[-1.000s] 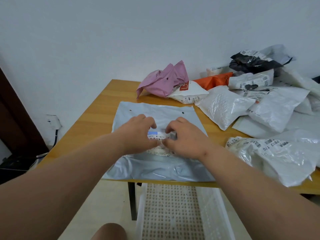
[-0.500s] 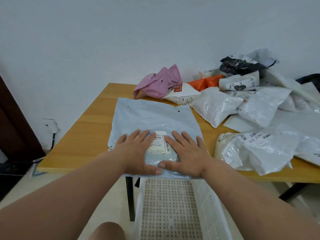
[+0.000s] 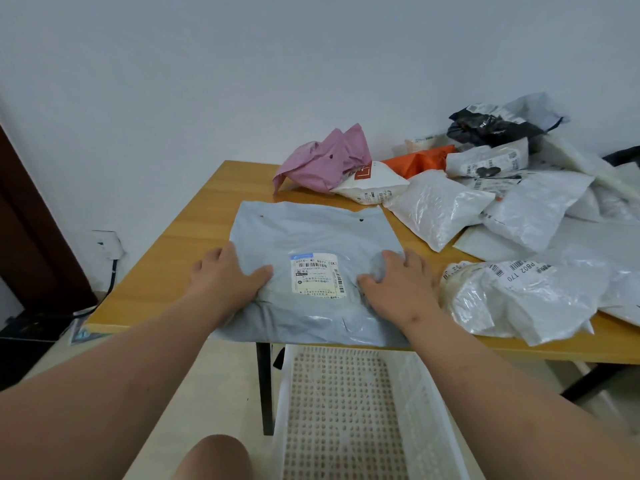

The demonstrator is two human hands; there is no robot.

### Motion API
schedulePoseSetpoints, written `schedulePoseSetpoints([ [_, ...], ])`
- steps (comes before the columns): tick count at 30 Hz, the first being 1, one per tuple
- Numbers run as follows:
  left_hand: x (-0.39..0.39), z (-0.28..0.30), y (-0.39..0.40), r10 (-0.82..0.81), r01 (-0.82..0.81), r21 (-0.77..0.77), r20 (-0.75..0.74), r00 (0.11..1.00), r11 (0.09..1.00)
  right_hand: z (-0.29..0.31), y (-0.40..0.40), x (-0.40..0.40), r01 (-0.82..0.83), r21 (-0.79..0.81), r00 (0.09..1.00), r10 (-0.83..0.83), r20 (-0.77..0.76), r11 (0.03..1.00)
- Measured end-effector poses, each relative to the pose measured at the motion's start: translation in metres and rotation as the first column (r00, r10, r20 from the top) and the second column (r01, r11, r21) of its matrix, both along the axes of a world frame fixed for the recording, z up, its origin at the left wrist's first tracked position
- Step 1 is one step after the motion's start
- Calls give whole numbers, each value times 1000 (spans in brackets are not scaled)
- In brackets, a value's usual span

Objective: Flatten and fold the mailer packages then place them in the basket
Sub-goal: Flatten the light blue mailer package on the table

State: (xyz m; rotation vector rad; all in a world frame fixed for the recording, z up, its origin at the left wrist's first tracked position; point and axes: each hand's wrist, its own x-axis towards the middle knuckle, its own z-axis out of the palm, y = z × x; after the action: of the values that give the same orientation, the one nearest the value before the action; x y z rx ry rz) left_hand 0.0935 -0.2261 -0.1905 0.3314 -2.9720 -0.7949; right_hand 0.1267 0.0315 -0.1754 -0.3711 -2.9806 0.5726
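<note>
A grey-blue mailer (image 3: 311, 233) with a white shipping label (image 3: 317, 277) lies flat on the wooden table (image 3: 180, 258), its near edge hanging slightly over the table's front. My left hand (image 3: 225, 277) presses on the mailer's left side, thumb spread toward the label. On the right side my right hand (image 3: 398, 284) presses down, with a small bulge of plastic between thumb and fingers. Below the table's front edge stands a white perforated basket (image 3: 440, 403) with nothing visible in it.
A heap of crumpled mailers fills the table's right and back: a pink one (image 3: 322, 161), an orange one (image 3: 419, 161), a black one (image 3: 491, 128) and several white ones (image 3: 519, 292). My knee (image 3: 216, 459) shows at the bottom. A dark door stands at the left.
Both hands slid apart from the label at the mailer's middle to its left and right sides. The label is now uncovered.
</note>
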Motion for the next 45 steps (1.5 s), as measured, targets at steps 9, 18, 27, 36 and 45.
schedulePoseSetpoints([
  [9,9,27,0,170,-218,689,139,976,691,24,-7,-2,142,-277,986,-112,122,950],
  [18,39,33,-5,142,-95,469,-66,988,878,22,-15,37,-38,-226,998,24,-66,973],
  [27,94,68,-12,-172,160,77,169,970,984,40,-7,90,-87,-211,978,124,169,974],
  [36,152,51,-9,-345,294,186,598,723,938,39,13,168,-145,-217,881,226,415,965],
  [45,174,-21,25,-324,336,158,788,523,929,-29,37,199,-54,-86,791,95,604,995],
])
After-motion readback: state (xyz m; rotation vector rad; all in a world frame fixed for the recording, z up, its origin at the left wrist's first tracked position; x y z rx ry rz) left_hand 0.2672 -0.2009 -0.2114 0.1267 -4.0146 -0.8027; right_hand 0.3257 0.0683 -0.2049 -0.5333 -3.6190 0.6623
